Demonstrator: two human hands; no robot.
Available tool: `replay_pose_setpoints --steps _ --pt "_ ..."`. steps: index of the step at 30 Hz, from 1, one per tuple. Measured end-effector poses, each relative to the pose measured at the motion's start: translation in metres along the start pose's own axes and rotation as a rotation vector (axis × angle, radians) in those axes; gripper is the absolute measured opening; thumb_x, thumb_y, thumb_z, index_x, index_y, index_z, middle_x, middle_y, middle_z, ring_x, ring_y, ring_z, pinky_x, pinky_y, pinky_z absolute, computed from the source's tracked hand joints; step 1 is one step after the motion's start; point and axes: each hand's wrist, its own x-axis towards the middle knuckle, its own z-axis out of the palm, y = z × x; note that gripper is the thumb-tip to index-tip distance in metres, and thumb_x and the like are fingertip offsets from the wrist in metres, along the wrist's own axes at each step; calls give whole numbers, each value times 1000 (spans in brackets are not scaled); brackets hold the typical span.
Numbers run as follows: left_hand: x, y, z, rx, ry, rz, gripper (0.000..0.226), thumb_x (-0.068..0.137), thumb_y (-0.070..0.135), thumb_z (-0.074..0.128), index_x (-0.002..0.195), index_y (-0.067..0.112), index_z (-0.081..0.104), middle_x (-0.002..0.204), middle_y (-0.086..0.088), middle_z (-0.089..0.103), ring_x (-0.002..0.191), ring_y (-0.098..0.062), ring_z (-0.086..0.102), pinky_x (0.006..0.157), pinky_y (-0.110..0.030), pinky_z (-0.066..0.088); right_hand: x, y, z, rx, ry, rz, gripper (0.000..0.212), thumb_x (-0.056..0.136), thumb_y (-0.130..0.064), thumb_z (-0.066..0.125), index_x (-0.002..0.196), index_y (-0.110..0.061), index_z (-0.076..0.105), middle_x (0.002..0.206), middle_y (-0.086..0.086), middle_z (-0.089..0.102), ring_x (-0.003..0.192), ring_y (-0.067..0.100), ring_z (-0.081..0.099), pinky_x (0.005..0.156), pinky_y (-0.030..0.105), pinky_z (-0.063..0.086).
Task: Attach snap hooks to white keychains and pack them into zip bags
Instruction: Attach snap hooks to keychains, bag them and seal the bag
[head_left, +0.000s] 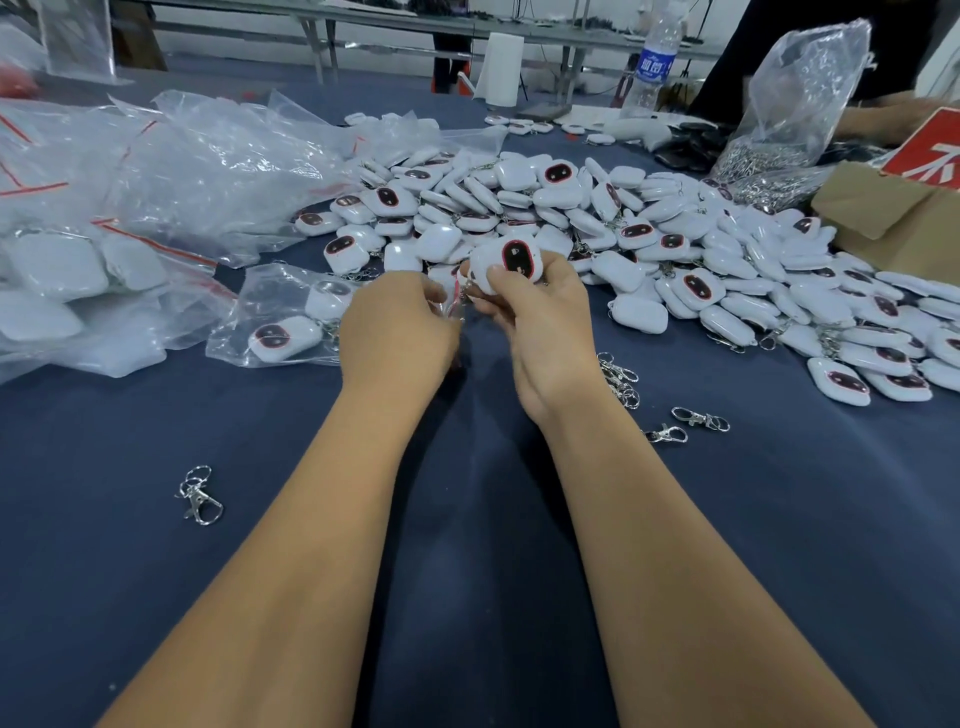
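My right hand (540, 332) grips a white keychain (511, 262) with a dark oval window, held above the blue table. My left hand (397, 327) is right beside it, its fingers pinching a small clear zip bag (454, 309) with a red strip at the keychain's lower edge. A big pile of white keychains (597, 218) lies just beyond both hands. Loose snap hooks (618, 382) lie by my right wrist, a pair of snap hooks (685, 423) lies further right, and one snap hook (200, 496) sits at the left. A filled zip bag (285, 322) lies left of my left hand.
A heap of filled and empty zip bags (130, 208) covers the left side. At the far right stand a clear bag of snap hooks (789, 119), a cardboard box (893, 218) and a water bottle (652, 62). Another person's arm (883, 119) reaches in at the top right.
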Motion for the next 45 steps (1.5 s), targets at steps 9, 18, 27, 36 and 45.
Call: replay_pose_setpoints --steps 9,18,27,36,45 --pt "10 1 -5 -778 145 -211 26 80 2 62 89 25 68 55 13 57 47 -10 51 49 -22 44 -5 5 5 -228 -89 -22 12 91 -1 64 97 -10 58 93 13 70 86 21 67 88 40 57" --pt "9 4 -6 -729 261 -66 25 76 3 62 84 25 69 51 20 54 48 2 48 53 -10 38 -9 9 7 -761 -64 -142 11 84 -12 70 90 -19 64 76 -9 67 78 10 65 74 25 52" --pt "6 5 -5 -569 253 -47 25 75 14 56 86 33 68 65 14 57 61 -4 53 61 -21 44 -9 15 5 -1312 -413 -204 25 96 -40 50 102 -37 74 153 -3 31 138 21 18 112 39 14" --pt "0 2 5 38 -5 -37 28 95 31 42 104 17 65 99 0 65 94 -23 53 72 -32 33 -3 -6 -13 -1295 166 -265 30 88 -25 49 108 -26 71 120 4 61 115 26 49 99 38 39" --pt "-2 -3 4 400 -48 -117 41 90 33 52 117 3 58 139 -18 39 129 -36 31 104 -44 28 3 -9 -37 -1563 285 -65 42 89 -25 51 126 -5 49 141 19 44 132 35 35 107 40 29"
